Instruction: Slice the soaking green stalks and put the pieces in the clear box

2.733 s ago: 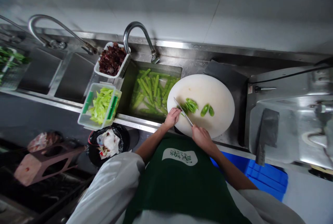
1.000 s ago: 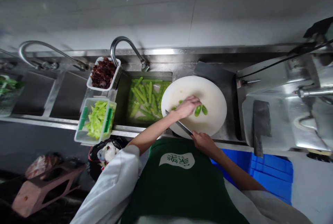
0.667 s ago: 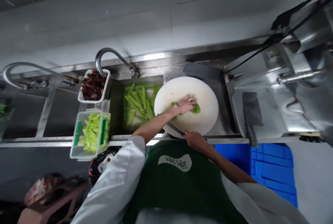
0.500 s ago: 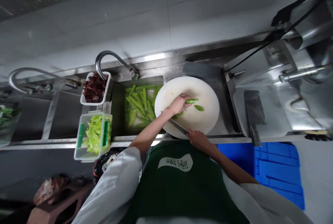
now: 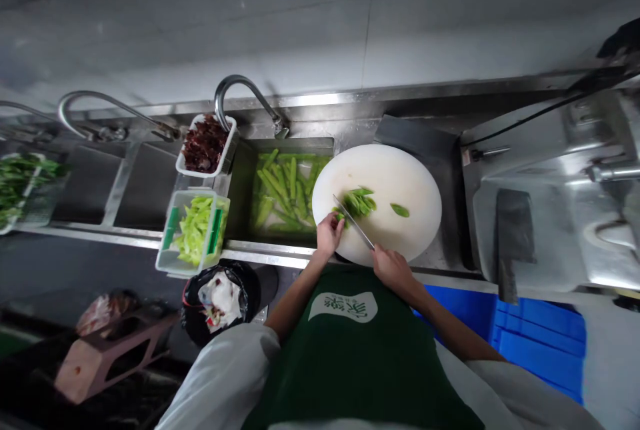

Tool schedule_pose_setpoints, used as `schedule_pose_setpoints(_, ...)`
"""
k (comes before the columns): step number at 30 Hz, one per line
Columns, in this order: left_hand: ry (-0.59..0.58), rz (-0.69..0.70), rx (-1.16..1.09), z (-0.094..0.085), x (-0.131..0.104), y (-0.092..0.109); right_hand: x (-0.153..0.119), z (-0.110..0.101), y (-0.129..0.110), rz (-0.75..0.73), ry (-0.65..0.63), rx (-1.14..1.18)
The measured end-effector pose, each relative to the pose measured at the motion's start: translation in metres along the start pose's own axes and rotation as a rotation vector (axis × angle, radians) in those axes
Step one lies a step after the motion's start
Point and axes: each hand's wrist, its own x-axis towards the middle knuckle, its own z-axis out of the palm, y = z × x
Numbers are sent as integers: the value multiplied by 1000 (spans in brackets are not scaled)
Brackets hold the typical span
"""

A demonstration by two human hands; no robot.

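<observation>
1. The grip of the right hand point(image 5: 393, 270) is closed around the handle of a knife point(image 5: 356, 225), whose blade slants far and left over a cutting board point(image 5: 387, 173).
2. The grip of the left hand point(image 5: 329, 235) pinches a green piece point(image 5: 341, 216) just left of the blade, at the board's near left part.
3. Along the near edge, a clear tub point(image 5: 173, 261) of pale green slices point(image 5: 195, 230) sits to the left; a cleaver point(image 5: 515, 227) lies well to the right, handle pointing near.
4. The white oval board rests on the steel surface point(image 5: 351, 131). A heap of cut slices point(image 5: 361, 202) lies just right of the blade; a lone slice point(image 5: 399, 210) is farther right.
5. Left of the board, green stalks point(image 5: 283, 187) lie in water in a sink point(image 5: 241, 197).
6. Farther left, a white container point(image 5: 196, 173) holds dark red leaves point(image 5: 205, 143).
7. At the far side, a faucet point(image 5: 251, 85) curves up before the wall point(image 5: 320, 30).
</observation>
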Motion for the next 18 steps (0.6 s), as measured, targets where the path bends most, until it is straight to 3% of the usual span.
schedule_pose_setpoints(5, 22, 290, 10, -1, 5, -11, 2, 0, 2, 2, -5, -77)
schedule_pose_setpoints(12, 10, 338, -12, 1, 3, -16, 0, -1, -5, 7, -15, -107)
schedule_pose_setpoints(18, -128, 449, 183, 1, 7, -26, -8, -4, -11, 14, 2, -145)
